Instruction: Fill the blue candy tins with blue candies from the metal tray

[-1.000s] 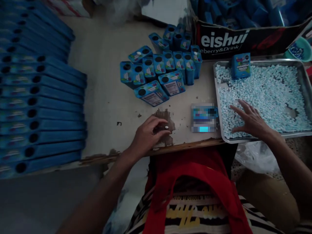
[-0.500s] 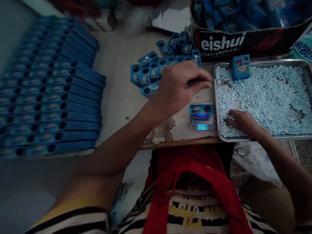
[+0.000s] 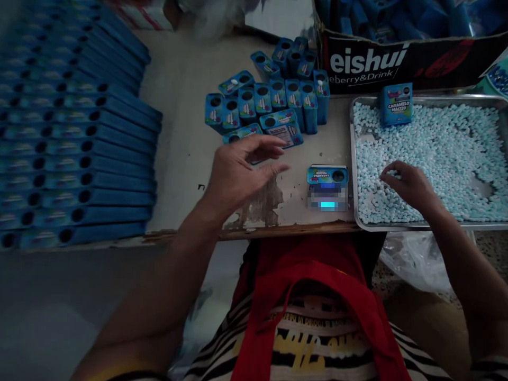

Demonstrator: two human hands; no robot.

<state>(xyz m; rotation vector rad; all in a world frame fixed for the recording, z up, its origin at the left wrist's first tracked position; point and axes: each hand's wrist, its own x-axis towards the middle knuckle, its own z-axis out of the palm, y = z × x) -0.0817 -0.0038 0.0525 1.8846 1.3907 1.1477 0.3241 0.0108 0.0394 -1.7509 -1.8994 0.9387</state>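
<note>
My left hand hovers above the table's front middle, fingers loosely spread, nothing in it. Just beyond it lies a cluster of small blue candy boxes with round holes on top. My right hand rests in the metal tray, its fingers curled down among the pale blue candies; what they pinch is hidden. Between my hands a blue box sits on a small scale with a lit display.
Rows of flat blue boxes are stacked across the left of the table. A cardboard carton full of blue packs stands behind the tray. One blue box stands upright in the tray's far corner. A plastic bag hangs below the tray.
My left hand went from the table's front edge out to the scale, where a blue box now sits, then drew back to the left. My right hand curled its fingers into the candies.
</note>
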